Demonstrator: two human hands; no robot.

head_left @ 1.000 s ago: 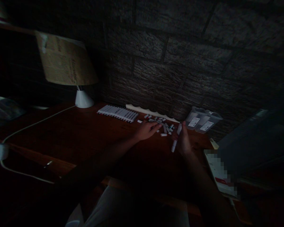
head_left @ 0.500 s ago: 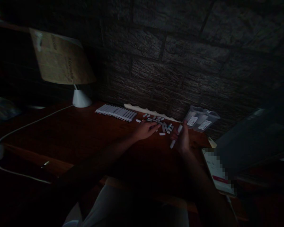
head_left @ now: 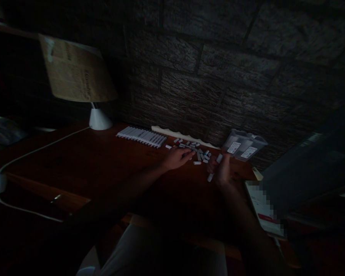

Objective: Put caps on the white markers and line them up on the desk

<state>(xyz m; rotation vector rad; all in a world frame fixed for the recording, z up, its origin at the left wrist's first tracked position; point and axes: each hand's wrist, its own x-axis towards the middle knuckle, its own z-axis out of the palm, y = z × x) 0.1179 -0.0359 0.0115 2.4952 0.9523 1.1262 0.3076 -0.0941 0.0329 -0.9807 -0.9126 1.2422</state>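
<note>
My right hand (head_left: 222, 168) is wrapped round a white marker (head_left: 210, 177), whose two ends stick out above and below the fingers. The marker stands at a slant over the front of the pile. My left hand (head_left: 176, 158) rests palm down on the table, its fingers stretched toward a loose pile of marker caps (head_left: 199, 155). Several caps are white or grey, a few with coloured ends. Whether anything lies under the left palm is hidden. Left of the pile, a row of white markers (head_left: 141, 137) lies side by side.
Two clear plastic cases (head_left: 243, 145) with white labels stand at the table's back right. A wavy cream strip (head_left: 184, 136) runs along the brick wall. At the left is a lamp (head_left: 100, 119) with a cable (head_left: 43, 149). A tablet-like device (head_left: 263, 209) lies at the right edge.
My right fingers and thumb have closed further over the marker, covering more of its middle. My left hand stays almost still, and the view has shifted slightly.
</note>
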